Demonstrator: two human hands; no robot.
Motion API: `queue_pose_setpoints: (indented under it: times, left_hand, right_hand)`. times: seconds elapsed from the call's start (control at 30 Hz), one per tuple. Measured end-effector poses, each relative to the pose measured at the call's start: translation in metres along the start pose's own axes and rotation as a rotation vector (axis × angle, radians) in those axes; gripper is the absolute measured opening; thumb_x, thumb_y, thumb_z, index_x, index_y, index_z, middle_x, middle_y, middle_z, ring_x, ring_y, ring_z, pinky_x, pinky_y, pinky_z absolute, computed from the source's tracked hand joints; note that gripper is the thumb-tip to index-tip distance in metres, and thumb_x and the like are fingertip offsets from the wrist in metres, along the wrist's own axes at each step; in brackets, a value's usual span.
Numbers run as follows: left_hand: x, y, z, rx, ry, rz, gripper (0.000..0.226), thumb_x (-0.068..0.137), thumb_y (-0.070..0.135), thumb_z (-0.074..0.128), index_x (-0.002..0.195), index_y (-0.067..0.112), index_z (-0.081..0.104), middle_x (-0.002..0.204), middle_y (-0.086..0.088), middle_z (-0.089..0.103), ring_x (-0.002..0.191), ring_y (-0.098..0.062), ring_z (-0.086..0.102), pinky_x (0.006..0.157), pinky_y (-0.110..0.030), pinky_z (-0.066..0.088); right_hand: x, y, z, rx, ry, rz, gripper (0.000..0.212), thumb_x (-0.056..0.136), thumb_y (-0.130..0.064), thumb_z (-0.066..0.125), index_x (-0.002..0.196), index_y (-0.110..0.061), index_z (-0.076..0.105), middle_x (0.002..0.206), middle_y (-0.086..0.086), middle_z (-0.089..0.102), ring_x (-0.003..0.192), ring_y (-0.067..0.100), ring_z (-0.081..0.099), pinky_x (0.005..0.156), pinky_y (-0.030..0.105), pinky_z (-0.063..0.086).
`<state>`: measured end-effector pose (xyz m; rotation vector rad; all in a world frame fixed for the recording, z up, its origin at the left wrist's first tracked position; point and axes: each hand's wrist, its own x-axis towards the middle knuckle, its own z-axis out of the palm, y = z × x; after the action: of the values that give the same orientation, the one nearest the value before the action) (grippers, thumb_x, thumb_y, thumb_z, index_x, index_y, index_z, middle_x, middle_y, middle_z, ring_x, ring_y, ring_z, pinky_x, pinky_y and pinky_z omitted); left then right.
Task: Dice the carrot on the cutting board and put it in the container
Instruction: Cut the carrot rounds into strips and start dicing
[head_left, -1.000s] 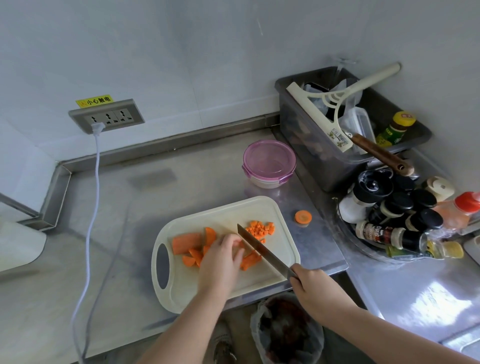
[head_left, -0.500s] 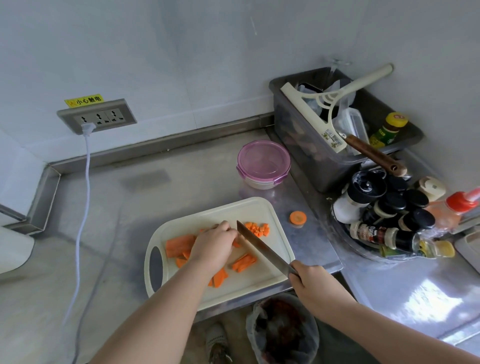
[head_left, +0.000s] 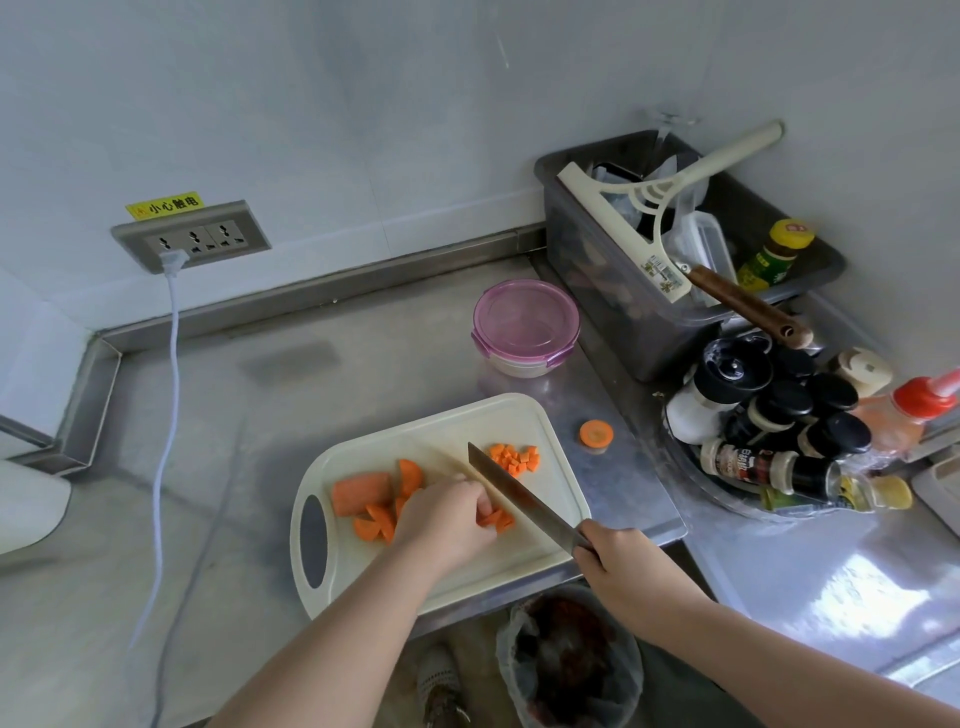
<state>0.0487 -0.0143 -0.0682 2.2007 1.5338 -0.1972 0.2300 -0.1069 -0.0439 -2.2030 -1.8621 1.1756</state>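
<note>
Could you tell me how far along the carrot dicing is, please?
Done: a small diced pile on the cutting board. In hand: the left hand holds carrot strips beside the knife, gripped by the right hand. Left: a big chunk, several slices, and filling the lidded container.

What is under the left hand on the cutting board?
Orange carrot strips stick out from under the fingertips of the left hand, beside the knife. Carrot slices show at its other side. What the palm itself covers on the cutting board cannot be seen.
</note>
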Motion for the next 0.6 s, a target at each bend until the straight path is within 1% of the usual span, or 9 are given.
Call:
queue_pose_setpoints:
  times: [0.07,0.13,0.23,0.3,0.37,0.43,0.5,0.53,0.6]
  left_hand:
    - [-0.002,0.001,0.001,-0.021,0.012,0.001,0.017,0.085,0.036,0.059,0.1,0.027,0.061,0.112,0.009,0.056,0.096,-0.012,0.058,0.074,-0.026,0.044]
    - [-0.004,-0.001,0.004,-0.069,0.031,-0.002,0.023,0.084,0.039,0.06,0.103,0.026,0.058,0.114,0.01,0.054,0.098,-0.011,0.057,0.078,-0.028,0.047]
    - [-0.009,-0.003,0.011,-0.058,0.048,-0.012,0.049,0.081,0.047,0.063,0.121,0.023,0.049,0.124,0.01,0.049,0.11,-0.012,0.056,0.08,-0.028,0.048]
    - [-0.013,-0.003,0.017,0.018,0.046,-0.01,0.058,0.081,0.049,0.063,0.128,0.02,0.045,0.128,0.006,0.046,0.111,-0.015,0.056,0.081,-0.03,0.05]
    - [-0.014,0.0,0.021,0.038,0.057,-0.02,0.053,0.085,0.045,0.062,0.128,0.019,0.046,0.129,0.003,0.045,0.108,-0.016,0.058,0.078,-0.029,0.05]
    - [-0.013,0.002,0.025,0.0,0.088,-0.036,0.045,0.087,0.039,0.061,0.126,0.019,0.048,0.127,0.003,0.047,0.105,-0.015,0.058,0.076,-0.027,0.05]
    - [-0.012,0.002,0.026,-0.051,0.122,-0.067,0.039,0.088,0.034,0.06,0.123,0.02,0.051,0.124,0.004,0.05,0.105,-0.014,0.058,0.077,-0.026,0.05]
    - [-0.01,0.002,0.026,-0.069,0.135,-0.083,0.037,0.088,0.033,0.06,0.122,0.02,0.052,0.122,0.004,0.051,0.104,-0.013,0.058,0.077,-0.025,0.05]
    - [-0.007,0.001,0.025,-0.085,0.149,-0.108,0.035,0.088,0.032,0.061,0.12,0.02,0.054,0.119,0.004,0.053,0.104,-0.013,0.058,0.077,-0.025,0.049]
  right_hand:
    - [0.0,-0.001,0.0,-0.009,-0.007,-0.004,0.033,0.102,-0.024,0.035,0.07,-0.031,0.033,0.067,-0.005,0.048,0.055,0.01,0.042,0.05,0.021,0.032]
    - [-0.001,-0.001,0.001,-0.017,-0.01,-0.004,0.034,0.102,-0.024,0.035,0.07,-0.032,0.033,0.067,-0.006,0.047,0.055,0.008,0.042,0.049,0.021,0.032]
    - [-0.003,-0.002,0.002,-0.035,-0.01,-0.015,0.034,0.103,-0.024,0.036,0.07,-0.033,0.033,0.067,-0.009,0.047,0.055,0.005,0.043,0.048,0.019,0.032]
    - [-0.004,-0.003,0.003,-0.04,-0.011,-0.024,0.034,0.103,-0.024,0.036,0.07,-0.033,0.032,0.066,-0.011,0.045,0.054,0.004,0.042,0.047,0.018,0.033]
    - [-0.003,-0.003,0.005,-0.031,-0.004,-0.033,0.028,0.103,-0.024,0.036,0.076,-0.032,0.038,0.066,-0.012,0.045,0.054,0.003,0.043,0.048,0.017,0.034]
    - [-0.002,-0.002,0.007,-0.031,0.002,-0.042,0.017,0.104,-0.025,0.035,0.092,-0.026,0.048,0.068,-0.013,0.045,0.055,0.002,0.044,0.048,0.016,0.034]
    - [-0.001,-0.003,0.009,-0.027,0.002,-0.043,0.019,0.104,-0.026,0.035,0.104,-0.021,0.053,0.069,-0.013,0.047,0.056,0.002,0.046,0.049,0.016,0.035]
    - [0.001,-0.002,0.01,-0.025,0.001,-0.043,0.018,0.104,-0.026,0.034,0.103,-0.022,0.052,0.07,-0.012,0.048,0.057,0.003,0.047,0.05,0.017,0.036]
    - [0.006,-0.004,0.011,-0.018,0.005,-0.037,0.017,0.104,-0.026,0.033,0.094,-0.024,0.046,0.07,-0.009,0.049,0.058,0.005,0.047,0.051,0.019,0.037]
